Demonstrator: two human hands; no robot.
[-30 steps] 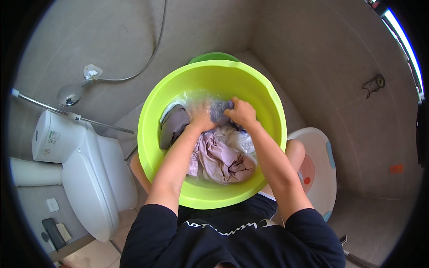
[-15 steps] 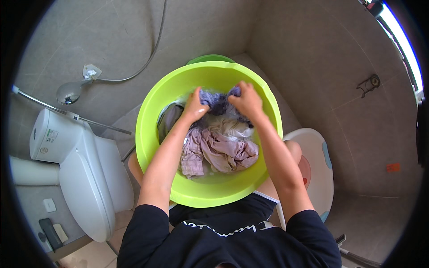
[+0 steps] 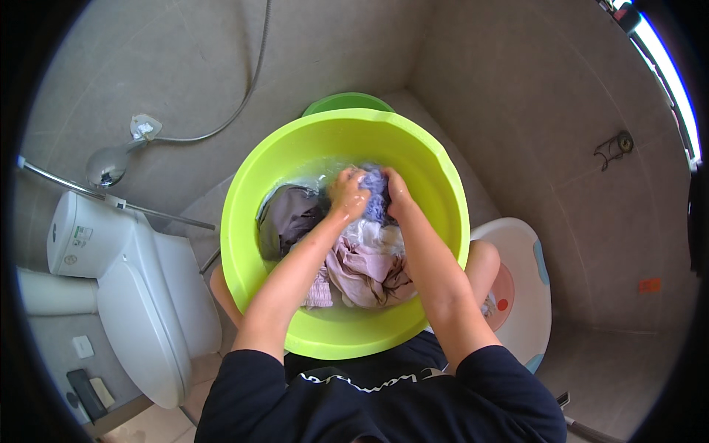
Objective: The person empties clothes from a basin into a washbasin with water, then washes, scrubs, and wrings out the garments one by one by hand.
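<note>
Between my hands a blue-purple garment (image 3: pixel 375 193) is bunched up over the water in a large lime-green basin (image 3: pixel 244 214). My left hand (image 3: pixel 348 195) presses on its left side with closed, wet fingers. Closed around its right side is my right hand (image 3: pixel 397 190); some of those fingertips are hidden. A dark grey garment (image 3: pixel 288 219) lies left of my hands in the basin. Nearer to me are a white cloth (image 3: pixel 373 236) and a dusty-pink garment (image 3: pixel 369 273), both soaked. Part of the laundry is hidden under my forearms.
A white toilet (image 3: pixel 140 317) stands on the left, below a metal rail (image 3: pixel 170 217) and a shower head (image 3: pixel 108 166) with a hose. A white tub (image 3: pixel 528 295) is at my right knee. Behind the basin shows a green tub (image 3: pixel 347 100). Grey walls meet at the back.
My hands have come closer together and squeeze the blue-purple garment, which was stretched between them before. More of the dark grey garment now shows at left.
</note>
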